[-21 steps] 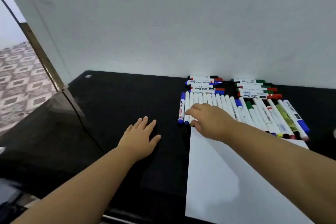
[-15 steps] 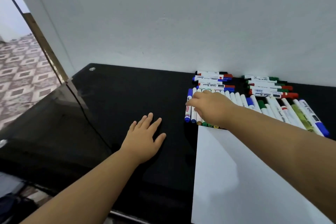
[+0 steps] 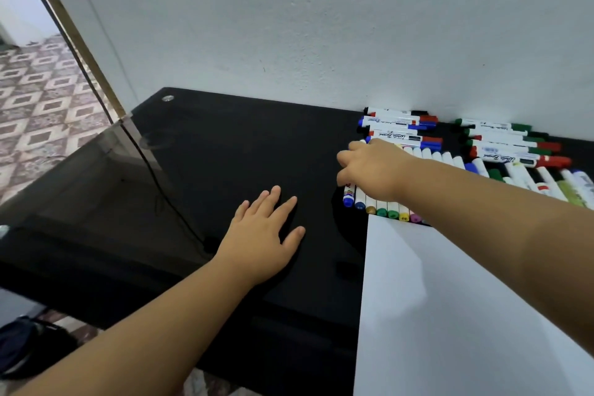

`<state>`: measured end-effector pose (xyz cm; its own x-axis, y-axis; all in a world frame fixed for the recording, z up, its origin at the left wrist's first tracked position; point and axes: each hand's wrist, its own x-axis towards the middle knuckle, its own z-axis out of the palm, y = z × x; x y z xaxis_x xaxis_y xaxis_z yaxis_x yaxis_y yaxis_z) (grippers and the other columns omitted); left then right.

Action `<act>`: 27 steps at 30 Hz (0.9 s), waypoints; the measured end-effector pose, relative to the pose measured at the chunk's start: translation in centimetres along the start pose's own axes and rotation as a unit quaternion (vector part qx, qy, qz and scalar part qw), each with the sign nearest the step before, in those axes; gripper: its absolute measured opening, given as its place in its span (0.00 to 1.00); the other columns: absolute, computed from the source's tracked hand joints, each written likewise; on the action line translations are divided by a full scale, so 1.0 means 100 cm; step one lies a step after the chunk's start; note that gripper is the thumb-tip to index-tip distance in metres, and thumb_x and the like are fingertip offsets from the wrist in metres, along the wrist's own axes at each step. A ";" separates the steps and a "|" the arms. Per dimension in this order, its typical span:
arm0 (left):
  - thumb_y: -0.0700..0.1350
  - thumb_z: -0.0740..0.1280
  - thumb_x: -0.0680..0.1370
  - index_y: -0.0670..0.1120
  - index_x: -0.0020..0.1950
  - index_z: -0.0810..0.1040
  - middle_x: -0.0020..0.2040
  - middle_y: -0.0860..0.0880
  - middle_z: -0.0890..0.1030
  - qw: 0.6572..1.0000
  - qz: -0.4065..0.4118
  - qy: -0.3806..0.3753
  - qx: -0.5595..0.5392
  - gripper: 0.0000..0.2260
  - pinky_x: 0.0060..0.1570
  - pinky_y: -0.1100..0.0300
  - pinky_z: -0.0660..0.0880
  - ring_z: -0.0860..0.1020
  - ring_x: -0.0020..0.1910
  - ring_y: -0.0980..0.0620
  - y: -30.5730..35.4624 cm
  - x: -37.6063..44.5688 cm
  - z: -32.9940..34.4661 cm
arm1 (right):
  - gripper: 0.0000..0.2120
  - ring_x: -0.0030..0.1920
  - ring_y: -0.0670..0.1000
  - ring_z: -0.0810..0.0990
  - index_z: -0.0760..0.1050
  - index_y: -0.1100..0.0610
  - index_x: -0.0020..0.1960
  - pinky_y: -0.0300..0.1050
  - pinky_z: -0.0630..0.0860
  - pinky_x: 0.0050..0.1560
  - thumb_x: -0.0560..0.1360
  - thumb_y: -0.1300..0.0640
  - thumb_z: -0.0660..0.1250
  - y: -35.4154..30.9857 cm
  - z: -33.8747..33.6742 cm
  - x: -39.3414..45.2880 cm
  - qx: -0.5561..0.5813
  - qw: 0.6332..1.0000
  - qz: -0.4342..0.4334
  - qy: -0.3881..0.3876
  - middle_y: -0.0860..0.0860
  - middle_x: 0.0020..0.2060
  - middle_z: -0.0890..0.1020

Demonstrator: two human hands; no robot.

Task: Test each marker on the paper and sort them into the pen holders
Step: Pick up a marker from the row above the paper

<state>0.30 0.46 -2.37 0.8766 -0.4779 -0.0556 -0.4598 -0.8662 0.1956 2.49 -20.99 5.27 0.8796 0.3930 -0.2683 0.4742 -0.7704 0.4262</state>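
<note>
We see the left hand (image 3: 263, 235) lying flat on the black tabletop (image 3: 225, 151), palm down, fingers straight and slightly spread, holding nothing; it rests near the middle of the surface, well apart from the markers.

The right hand (image 3: 373, 170) reaches over the left end of a row of markers (image 3: 385, 207) that lies side by side just beyond the far edge of the white paper (image 3: 450, 315). Its fingers curl down onto those markers, but we cannot tell whether they pinch one or only touch them, since the hand hides its own fingertips. Below the hand we see the coloured caps of the row: blue, gold, green, yellow, pink.

Further back, against the wall (image 3: 321, 26) at the tabletop's far edge, lie two stacks of whiteboard markers: one with black, red and blue caps (image 3: 398, 125), and one to its right with green and red caps (image 3: 504, 141). More markers continue the row toward the right edge (image 3: 546, 183).

The paper lies at the near right of the tabletop, the right forearm crossing above it.
</note>
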 end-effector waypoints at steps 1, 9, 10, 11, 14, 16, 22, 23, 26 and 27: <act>0.60 0.49 0.80 0.56 0.77 0.48 0.78 0.52 0.43 1.000 0.001 0.001 0.000 0.26 0.73 0.55 0.39 0.42 0.76 0.54 0.000 0.000 0.000 | 0.23 0.59 0.53 0.67 0.70 0.48 0.67 0.49 0.72 0.52 0.76 0.67 0.58 0.000 0.000 0.001 -0.003 1.000 -0.003 -0.003 0.51 0.59 0.70; 0.60 0.48 0.80 0.56 0.77 0.47 0.78 0.52 0.43 1.000 -0.002 -0.003 0.003 0.26 0.72 0.55 0.39 0.41 0.76 0.54 0.000 0.001 0.000 | 0.23 0.59 0.53 0.68 0.66 0.50 0.68 0.46 0.68 0.50 0.76 0.67 0.59 0.002 0.000 0.007 -0.019 0.999 -0.027 -0.002 0.51 0.61 0.69; 0.60 0.49 0.80 0.56 0.77 0.47 0.78 0.52 0.43 1.000 -0.002 -0.002 0.003 0.26 0.72 0.55 0.39 0.41 0.76 0.54 0.000 0.000 -0.001 | 0.24 0.59 0.53 0.68 0.65 0.50 0.69 0.46 0.68 0.50 0.76 0.67 0.59 0.002 0.001 0.008 -0.020 0.999 -0.029 0.003 0.52 0.62 0.69; 0.60 0.49 0.80 0.56 0.77 0.47 0.78 0.52 0.43 1.000 -0.001 0.000 0.002 0.26 0.72 0.55 0.39 0.41 0.76 0.54 0.000 0.000 -0.001 | 0.24 0.59 0.53 0.68 0.64 0.50 0.69 0.47 0.68 0.50 0.76 0.67 0.59 0.001 0.002 0.008 -0.019 0.999 -0.028 0.008 0.52 0.62 0.68; 0.59 0.49 0.80 0.56 0.77 0.48 0.78 0.52 0.44 1.000 -0.002 0.000 -0.001 0.26 0.72 0.55 0.39 0.42 0.76 0.54 0.001 -0.001 -0.001 | 0.26 0.60 0.53 0.68 0.61 0.51 0.70 0.47 0.68 0.53 0.76 0.68 0.59 0.000 0.009 0.003 -0.008 0.999 -0.016 0.032 0.52 0.64 0.67; 0.60 0.49 0.80 0.56 0.77 0.48 0.78 0.52 0.44 1.000 -0.004 -0.002 -0.002 0.26 0.72 0.55 0.39 0.42 0.76 0.54 0.001 -0.001 -0.001 | 0.27 0.60 0.53 0.68 0.60 0.51 0.70 0.47 0.69 0.56 0.75 0.69 0.59 0.000 0.014 -0.005 0.009 0.998 -0.002 0.064 0.52 0.64 0.67; 0.59 0.50 0.81 0.54 0.77 0.49 0.78 0.50 0.45 1.000 -0.013 -0.027 -0.007 0.26 0.73 0.54 0.41 0.44 0.76 0.52 0.007 -0.004 -0.009 | 0.18 0.45 0.55 0.78 0.72 0.58 0.58 0.48 0.78 0.42 0.70 0.68 0.71 -0.018 0.031 -0.041 0.212 0.940 0.050 0.263 0.55 0.50 0.78; 0.58 0.50 0.81 0.54 0.77 0.50 0.78 0.50 0.46 0.999 -0.014 -0.029 -0.003 0.26 0.73 0.54 0.42 0.45 0.76 0.52 0.009 -0.005 -0.012 | 0.12 0.44 0.55 0.77 0.72 0.58 0.56 0.47 0.77 0.43 0.74 0.66 0.67 -0.023 0.028 -0.051 0.279 0.915 0.074 0.283 0.54 0.48 0.78; 0.56 0.52 0.82 0.52 0.77 0.50 0.78 0.49 0.49 0.999 -0.020 -0.032 -0.023 0.25 0.73 0.55 0.46 0.48 0.76 0.51 0.019 -0.011 -0.019 | 0.03 0.42 0.46 0.75 0.68 0.52 0.53 0.32 0.69 0.41 0.80 0.58 0.59 -0.041 0.018 -0.081 0.464 0.815 0.176 0.299 0.45 0.44 0.74; 0.55 0.53 0.82 0.52 0.77 0.51 0.78 0.50 0.50 0.998 -0.024 -0.037 -0.041 0.25 0.73 0.54 0.48 0.49 0.76 0.51 0.025 -0.014 -0.022 | 0.05 0.44 0.44 0.76 0.66 0.49 0.52 0.31 0.69 0.42 0.80 0.58 0.59 -0.048 0.016 -0.089 0.514 0.772 0.199 0.317 0.43 0.43 0.74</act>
<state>-1.79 -0.72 0.34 0.8826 -0.4491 -0.1391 -0.4027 -0.8748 0.2694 -7.69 -21.67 4.23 0.9446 -0.0617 0.3224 0.1666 -0.7562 -0.6328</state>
